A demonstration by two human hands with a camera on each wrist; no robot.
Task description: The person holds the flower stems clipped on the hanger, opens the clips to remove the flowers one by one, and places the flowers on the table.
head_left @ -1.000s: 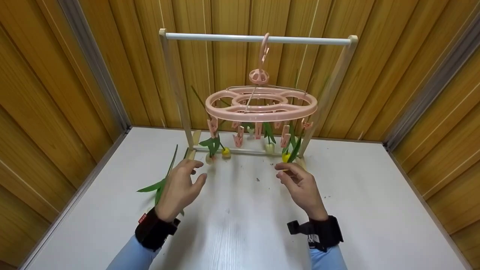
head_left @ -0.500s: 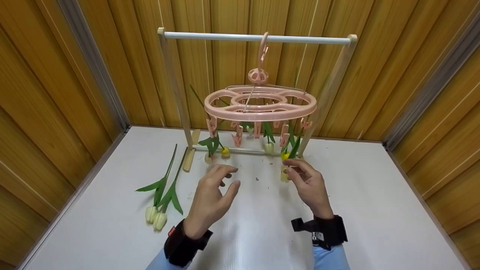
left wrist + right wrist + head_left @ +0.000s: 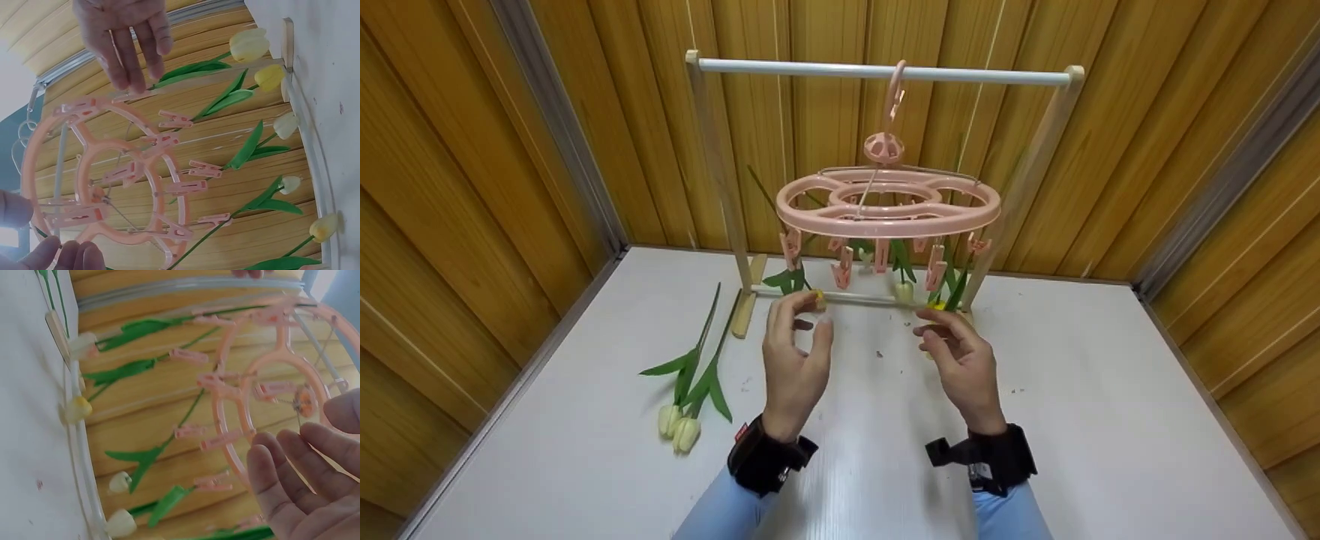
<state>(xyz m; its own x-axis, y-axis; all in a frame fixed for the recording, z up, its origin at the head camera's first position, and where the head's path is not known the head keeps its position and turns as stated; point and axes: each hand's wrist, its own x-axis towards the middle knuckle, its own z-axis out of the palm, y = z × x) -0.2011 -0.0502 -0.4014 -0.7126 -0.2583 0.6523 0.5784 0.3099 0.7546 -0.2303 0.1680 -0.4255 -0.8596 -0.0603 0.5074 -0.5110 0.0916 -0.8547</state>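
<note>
Figure: 2 hands raised before a pink clip hanger (image 3: 887,204) that hangs by its hook from the white rail (image 3: 885,73) of a wooden rack (image 3: 718,176). Tulips hang head-down from several clips (image 3: 844,271); 2 more tulips (image 3: 684,405) lie on the white table (image 3: 1072,420), well to the left of the hands.

The left hand (image 3: 795,367) has its fingers loosely curved and released, holding nothing, with the fingertips near a yellow tulip head (image 3: 817,300) by the rack's lower bar (image 3: 855,299). The right hand (image 3: 964,364) is also relaxed and empty-looking, close under the stems at the hanger's right end.

Risks: the hanger swings freely on a single hook, so a push from either hand could tilt it, shake stems out of their clips, or lift the hook off the rail. A sideways pull on a clamped stem could bend or snap it. The light rack might slide or tip if tugged.

Hard to make out: whether the right fingertips touch a stem, since leaves (image 3: 952,289) crowd that spot. The far clips are hidden behind the ring, and the wrist views blur the near fingers.
</note>
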